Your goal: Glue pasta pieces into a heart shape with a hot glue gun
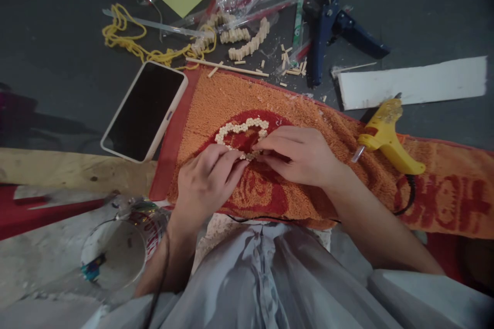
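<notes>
A heart-like loop of small pale wooden pieces (242,126) lies over the orange and red towel (216,92). My left hand (208,177) has its fingers closed on the loop's lower left edge. From the right, my right hand (299,154) pinches the lower right edge of the same loop. The fingertips of both hands are close together, a small gap between them, and they hide part of the loop's lower side. A yellow glue gun (388,139) rests on the towel to the right of my right hand.
A phone (144,110) lies at the left. Behind the towel are blue pliers (326,31), cut stick pieces (295,69), curved wooden strips (250,43), yellow string (125,36) and plastic wrappers. A white strip (412,82) lies at the right; a bucket (116,252) stands below left.
</notes>
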Demonstrator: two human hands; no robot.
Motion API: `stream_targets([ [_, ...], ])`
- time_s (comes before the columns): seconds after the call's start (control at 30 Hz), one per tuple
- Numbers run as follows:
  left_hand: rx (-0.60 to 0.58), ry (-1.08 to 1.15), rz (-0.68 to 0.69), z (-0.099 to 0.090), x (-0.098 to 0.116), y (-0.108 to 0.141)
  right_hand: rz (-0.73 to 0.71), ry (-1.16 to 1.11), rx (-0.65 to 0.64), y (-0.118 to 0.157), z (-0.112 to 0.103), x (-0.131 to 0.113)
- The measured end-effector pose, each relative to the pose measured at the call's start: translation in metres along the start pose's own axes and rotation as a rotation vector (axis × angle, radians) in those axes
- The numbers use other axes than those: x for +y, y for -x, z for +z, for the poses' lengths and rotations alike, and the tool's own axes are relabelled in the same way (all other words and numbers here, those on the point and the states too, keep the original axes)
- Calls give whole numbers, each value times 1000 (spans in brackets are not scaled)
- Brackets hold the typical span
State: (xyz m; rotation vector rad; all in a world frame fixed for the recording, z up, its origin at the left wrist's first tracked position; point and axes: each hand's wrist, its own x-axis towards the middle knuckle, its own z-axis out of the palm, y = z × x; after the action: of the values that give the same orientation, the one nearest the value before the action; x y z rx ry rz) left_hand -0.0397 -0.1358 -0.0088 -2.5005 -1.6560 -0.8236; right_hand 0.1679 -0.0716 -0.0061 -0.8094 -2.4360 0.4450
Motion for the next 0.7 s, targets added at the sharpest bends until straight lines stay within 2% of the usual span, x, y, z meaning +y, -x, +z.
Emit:
stream_targets([
  [0.3, 99, 17, 94, 1, -4, 9, -125, 47, 83, 1, -1, 0],
  [0.7, 83, 2, 148, 0, -6, 9, -181, 114, 29, 3, -7, -4],
])
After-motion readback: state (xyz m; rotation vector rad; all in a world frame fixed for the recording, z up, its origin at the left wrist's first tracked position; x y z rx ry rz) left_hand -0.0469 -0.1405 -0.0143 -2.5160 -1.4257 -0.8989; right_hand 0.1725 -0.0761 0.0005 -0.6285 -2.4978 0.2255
